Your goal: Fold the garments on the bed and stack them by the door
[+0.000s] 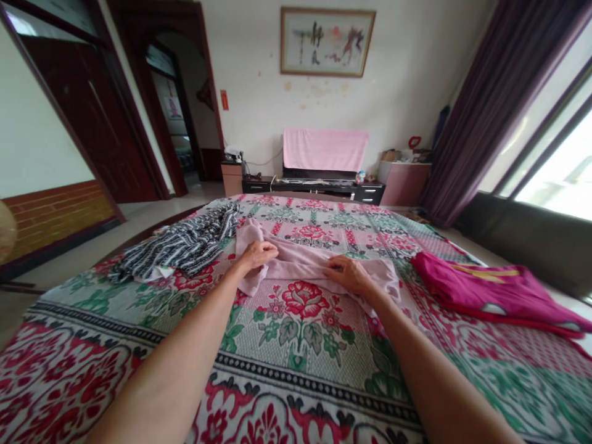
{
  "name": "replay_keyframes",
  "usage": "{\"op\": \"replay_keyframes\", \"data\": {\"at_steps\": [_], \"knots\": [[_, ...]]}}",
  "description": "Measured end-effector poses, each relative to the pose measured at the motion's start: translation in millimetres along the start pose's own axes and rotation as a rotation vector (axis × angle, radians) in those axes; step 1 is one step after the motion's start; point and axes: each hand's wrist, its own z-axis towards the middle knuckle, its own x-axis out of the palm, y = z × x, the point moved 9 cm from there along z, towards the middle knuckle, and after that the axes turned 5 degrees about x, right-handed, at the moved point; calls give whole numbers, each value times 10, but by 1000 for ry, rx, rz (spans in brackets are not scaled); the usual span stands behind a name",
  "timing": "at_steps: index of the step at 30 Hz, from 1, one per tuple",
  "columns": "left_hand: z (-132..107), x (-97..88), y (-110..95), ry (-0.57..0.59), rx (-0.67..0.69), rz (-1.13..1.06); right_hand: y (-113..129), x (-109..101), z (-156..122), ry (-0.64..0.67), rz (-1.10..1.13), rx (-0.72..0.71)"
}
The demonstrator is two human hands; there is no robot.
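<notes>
A pale pink garment (296, 259) lies crumpled across the middle of a bed covered with a red and green floral blanket (296, 345). My left hand (257, 254) rests on the garment's left part, fingers curled and gripping the cloth. My right hand (348, 274) presses on its right part, fingers bent and pinching a fold. Both forearms reach forward from the near edge of the bed.
A black-and-white striped garment (185, 243) lies at the left of the bed, a folded magenta garment (490, 290) at the right. Beyond the bed stands a low dark cabinet (314, 185) with a pink towel (325, 149). Dark curtains (485, 111) hang right, doorways open left.
</notes>
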Motion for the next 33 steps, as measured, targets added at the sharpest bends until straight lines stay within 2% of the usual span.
{"op": "replay_keyframes", "data": {"at_steps": [3, 7, 9, 12, 14, 16, 19, 21, 24, 26, 29, 33], "knots": [[-122, -26, -74, 167, -25, 76, -25, -1, 5, -16, 4, 9], [-306, 2, -156, 359, 15, 264, -73, 21, 16, -26, 40, 9], [-381, 1, -139, 433, 16, 408, -87, -50, 15, -109, 118, 14], [-394, -162, -85, 388, -17, 538, -44, -278, -33, -323, 243, 13], [-363, -346, -29, 296, -61, 542, 26, -345, -47, -343, 239, 31], [-329, -550, 40, 198, -110, 518, 120, -303, -23, -227, 179, 47], [-286, -811, 70, 74, -100, 452, 308, -155, -10, 51, 77, -10], [-277, -922, 75, 31, -99, 411, 400, -61, -46, 244, -12, -32], [-283, -1006, 70, -1, -133, 402, 425, -5, -142, 476, -210, 29], [-288, -1010, 36, 2, -140, 418, 393, -48, -196, 553, -333, 91], [-316, -977, -26, 37, -133, 409, 253, -185, -228, 571, -481, 185], [-416, -812, -98, 201, -133, 282, -118, -349, -255, 579, -470, 307]]}}
